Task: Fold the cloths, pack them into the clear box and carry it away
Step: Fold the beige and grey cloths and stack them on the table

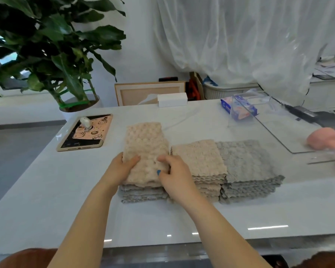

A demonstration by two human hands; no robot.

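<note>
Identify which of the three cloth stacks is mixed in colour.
The leftmost stack: grey cloths under one beige cloth, which the left hand and right hand hold. The middle stack is all beige, the right stack all grey.

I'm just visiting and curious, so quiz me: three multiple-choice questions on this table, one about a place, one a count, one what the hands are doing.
1. Where is the tablet relative to the cloth stacks? A. left B. right C. on top
2. How many cloth stacks? A. two B. three C. five
3. The left hand and right hand are: A. gripping the beige cloth B. idle C. lifting a box

Answers: 1 A, it lies left of them. 2 B, three stand side by side. 3 A, both pinch its near end.
</note>
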